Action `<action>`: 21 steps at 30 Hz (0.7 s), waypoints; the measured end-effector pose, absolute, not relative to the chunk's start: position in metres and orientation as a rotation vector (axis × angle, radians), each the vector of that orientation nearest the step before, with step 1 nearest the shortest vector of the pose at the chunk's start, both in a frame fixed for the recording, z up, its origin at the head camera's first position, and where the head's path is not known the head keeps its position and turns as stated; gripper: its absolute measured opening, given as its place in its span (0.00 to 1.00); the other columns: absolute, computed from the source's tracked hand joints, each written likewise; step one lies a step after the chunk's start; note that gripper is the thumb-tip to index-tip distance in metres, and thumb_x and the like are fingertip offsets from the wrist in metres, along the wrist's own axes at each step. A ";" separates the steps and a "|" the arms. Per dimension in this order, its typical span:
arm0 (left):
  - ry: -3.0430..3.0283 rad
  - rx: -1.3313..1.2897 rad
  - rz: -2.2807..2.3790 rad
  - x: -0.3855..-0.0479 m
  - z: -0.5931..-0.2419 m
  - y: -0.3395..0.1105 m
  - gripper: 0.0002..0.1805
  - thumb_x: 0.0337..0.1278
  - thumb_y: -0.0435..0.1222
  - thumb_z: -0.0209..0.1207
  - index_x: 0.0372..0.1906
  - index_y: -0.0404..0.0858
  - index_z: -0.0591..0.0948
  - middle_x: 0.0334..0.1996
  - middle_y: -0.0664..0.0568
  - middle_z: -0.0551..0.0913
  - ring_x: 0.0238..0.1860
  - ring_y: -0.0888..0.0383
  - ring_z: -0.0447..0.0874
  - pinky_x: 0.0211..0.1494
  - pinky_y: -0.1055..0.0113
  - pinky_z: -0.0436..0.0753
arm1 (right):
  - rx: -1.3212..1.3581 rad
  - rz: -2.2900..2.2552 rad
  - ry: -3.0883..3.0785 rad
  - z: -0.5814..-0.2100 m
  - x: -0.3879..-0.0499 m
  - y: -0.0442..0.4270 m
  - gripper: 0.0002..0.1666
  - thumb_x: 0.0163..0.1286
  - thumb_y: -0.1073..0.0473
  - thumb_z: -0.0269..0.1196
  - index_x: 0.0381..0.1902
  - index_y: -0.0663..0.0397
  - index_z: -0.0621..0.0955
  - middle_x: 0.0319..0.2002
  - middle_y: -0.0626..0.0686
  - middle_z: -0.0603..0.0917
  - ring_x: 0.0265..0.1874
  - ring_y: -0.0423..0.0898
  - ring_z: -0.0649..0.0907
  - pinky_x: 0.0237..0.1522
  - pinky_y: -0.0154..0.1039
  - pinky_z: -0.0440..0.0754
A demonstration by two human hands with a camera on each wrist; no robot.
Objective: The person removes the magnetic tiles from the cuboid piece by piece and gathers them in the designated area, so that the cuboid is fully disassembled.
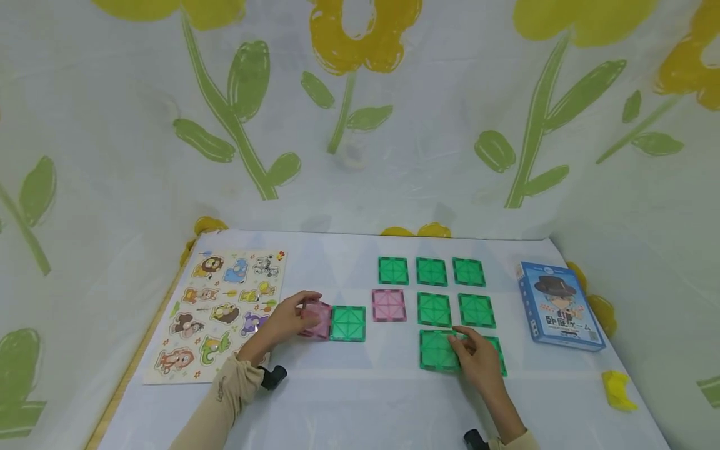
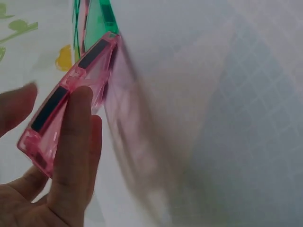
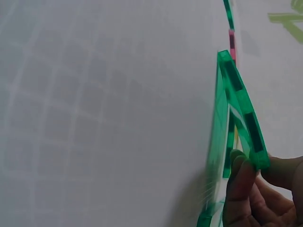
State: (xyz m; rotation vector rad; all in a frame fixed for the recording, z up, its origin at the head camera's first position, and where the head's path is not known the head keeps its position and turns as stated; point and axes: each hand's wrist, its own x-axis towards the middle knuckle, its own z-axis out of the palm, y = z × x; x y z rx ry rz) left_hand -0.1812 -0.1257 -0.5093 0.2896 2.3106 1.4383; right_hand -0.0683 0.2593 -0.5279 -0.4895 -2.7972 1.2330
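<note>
My left hand (image 1: 285, 320) holds a pink magnetic tile (image 1: 320, 320) by its left side. In the left wrist view this tile (image 2: 92, 59) is tilted up from the table, its far end touching a green tile (image 1: 348, 324). My right hand (image 1: 479, 359) pinches another green magnetic tile (image 1: 437, 351) at its right edge. In the right wrist view the pinched tile (image 3: 241, 101) slants, with the held edge raised. Partly hidden behind the right hand lies one more green tile (image 1: 497, 355).
Several green tiles (image 1: 431, 272) and a pink tile (image 1: 389, 305) lie in rows beyond the right hand. An animal puzzle board (image 1: 225, 312) lies left, a blue game box (image 1: 559, 306) right. Near the right edge sits a yellow piece (image 1: 619, 390). Flowered curtains surround the white table.
</note>
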 end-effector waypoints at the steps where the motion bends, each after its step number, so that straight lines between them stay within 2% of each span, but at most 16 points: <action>1: 2.358 0.291 1.382 -0.181 -0.509 -0.125 0.34 0.53 0.28 0.67 0.67 0.34 0.72 0.59 0.34 0.78 0.50 0.49 0.82 0.44 0.60 0.87 | -0.494 1.227 -2.804 -0.528 -0.069 0.259 0.23 0.74 0.53 0.61 0.62 0.57 0.80 0.38 0.59 0.90 0.27 0.37 0.79 0.26 0.32 0.74; 5: 2.550 0.309 1.128 -0.179 -0.510 -0.122 0.47 0.34 0.30 0.76 0.69 0.35 0.71 0.60 0.35 0.79 0.58 0.41 0.79 0.64 0.45 0.80 | -0.515 1.227 -2.819 -0.528 -0.070 0.260 0.23 0.73 0.53 0.62 0.62 0.58 0.79 0.38 0.59 0.90 0.27 0.38 0.78 0.26 0.32 0.74; 7: 2.597 0.316 1.044 -0.178 -0.509 -0.120 0.51 0.30 0.30 0.78 0.70 0.34 0.69 0.62 0.35 0.78 0.63 0.39 0.77 0.70 0.42 0.74 | -0.530 1.237 -2.826 -0.527 -0.070 0.260 0.24 0.72 0.54 0.64 0.62 0.58 0.79 0.39 0.58 0.89 0.28 0.37 0.79 0.27 0.31 0.75; 11: 2.619 0.301 0.953 -0.176 -0.505 -0.118 0.53 0.25 0.30 0.81 0.68 0.32 0.70 0.59 0.35 0.78 0.61 0.40 0.78 0.69 0.42 0.76 | -0.538 1.239 -2.841 -0.525 -0.069 0.260 0.26 0.70 0.54 0.66 0.62 0.59 0.79 0.40 0.59 0.88 0.31 0.38 0.81 0.30 0.32 0.77; 21: 2.571 0.302 0.779 -0.167 -0.493 -0.114 0.50 0.23 0.27 0.81 0.64 0.36 0.72 0.49 0.42 0.79 0.49 0.48 0.79 0.59 0.47 0.83 | -0.512 1.169 -2.876 -0.526 -0.070 0.259 0.25 0.70 0.55 0.66 0.61 0.61 0.79 0.42 0.59 0.87 0.36 0.46 0.84 0.32 0.33 0.79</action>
